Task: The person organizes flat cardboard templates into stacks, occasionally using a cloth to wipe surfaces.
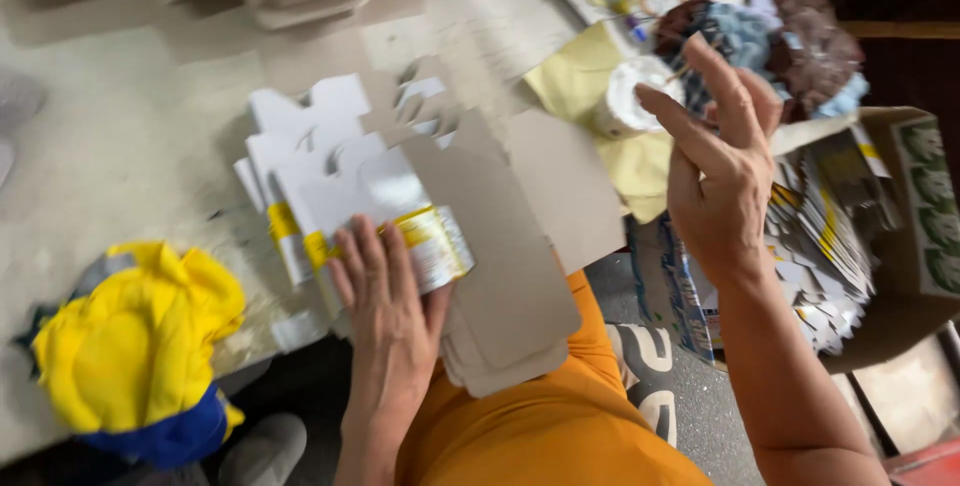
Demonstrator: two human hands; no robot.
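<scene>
My left hand (388, 296) lies flat, fingers spread, pinning the fanned stack of flat carton blanks (400, 216) at the bench (120, 156) edge, right hand (715, 176) raised open and empty, so I'd judge steady pressure keeps them squared.

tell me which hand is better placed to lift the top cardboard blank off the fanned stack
Left, probably. The left hand already lies flat on the fanned stack of blanks, fingers spread. The right hand is raised off to the side, open and empty.
</scene>
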